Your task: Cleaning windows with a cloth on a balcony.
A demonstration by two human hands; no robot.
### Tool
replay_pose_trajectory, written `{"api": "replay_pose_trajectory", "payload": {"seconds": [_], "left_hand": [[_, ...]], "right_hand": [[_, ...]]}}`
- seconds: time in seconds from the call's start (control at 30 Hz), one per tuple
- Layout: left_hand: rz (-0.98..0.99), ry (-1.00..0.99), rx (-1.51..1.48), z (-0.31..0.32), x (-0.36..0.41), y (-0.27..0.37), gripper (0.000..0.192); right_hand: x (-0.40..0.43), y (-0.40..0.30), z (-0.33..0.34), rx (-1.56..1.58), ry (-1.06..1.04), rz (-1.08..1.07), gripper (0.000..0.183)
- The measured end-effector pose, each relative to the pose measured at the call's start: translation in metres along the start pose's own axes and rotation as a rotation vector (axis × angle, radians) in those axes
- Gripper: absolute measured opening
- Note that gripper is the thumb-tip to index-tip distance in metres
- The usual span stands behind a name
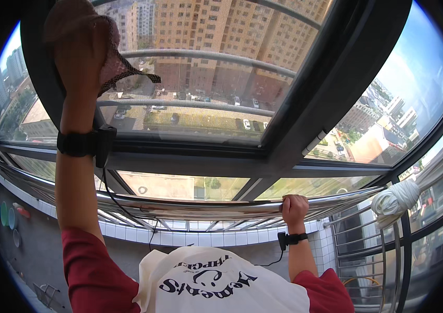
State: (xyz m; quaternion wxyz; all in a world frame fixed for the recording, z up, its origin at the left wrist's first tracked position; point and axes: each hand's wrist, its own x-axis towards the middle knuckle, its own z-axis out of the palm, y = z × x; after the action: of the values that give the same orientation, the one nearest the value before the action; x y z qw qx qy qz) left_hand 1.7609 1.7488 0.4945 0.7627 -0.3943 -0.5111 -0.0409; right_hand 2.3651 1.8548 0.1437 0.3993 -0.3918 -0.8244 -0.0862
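My left hand [78, 58] is raised at the upper left, with a pinkish cloth [109, 68] gripped in it. The cloth has a dark checked edging, and one strip of it sticks out to the right. Hand and cloth lie over the dark window frame [35, 58] and the edge of a window pane with a fine mesh [221, 90]; whether the cloth touches them I cannot tell. Lower down on the right, my right hand [295, 209] is closed around the shiny metal railing [225, 207]. Each wrist wears a black strap with a small box and a cable.
A bundle of white cord or cloth [395, 201] is wound on the railing's right end. Metal bars [358, 242] stand below it. Several coloured containers [8, 215] and a metal rack [45, 293] are on the floor at left. Outside are horizontal bars [213, 58] and tall buildings.
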Motion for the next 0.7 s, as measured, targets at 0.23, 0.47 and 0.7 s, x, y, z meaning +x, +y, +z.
{"api": "replay_pose_trajectory", "payload": {"seconds": [0.23, 0.47, 0.7], "left_hand": [[-0.436, 0.053, -0.698, -0.094, 0.105, 0.167, 0.05], [-0.397, 0.496, -0.871, -0.147, 0.181, 0.276, 0.03], [-0.233, 0.098, -0.818, -0.112, 0.067, 0.179, 0.037]], "right_hand": [[0.0, 0.007, -0.004, 0.0, -0.022, 0.071, 0.019], [0.012, 0.01, -0.018, 0.031, -0.004, 0.046, 0.017], [0.003, 0.007, -0.006, 0.019, -0.029, 0.061, 0.017]]}}
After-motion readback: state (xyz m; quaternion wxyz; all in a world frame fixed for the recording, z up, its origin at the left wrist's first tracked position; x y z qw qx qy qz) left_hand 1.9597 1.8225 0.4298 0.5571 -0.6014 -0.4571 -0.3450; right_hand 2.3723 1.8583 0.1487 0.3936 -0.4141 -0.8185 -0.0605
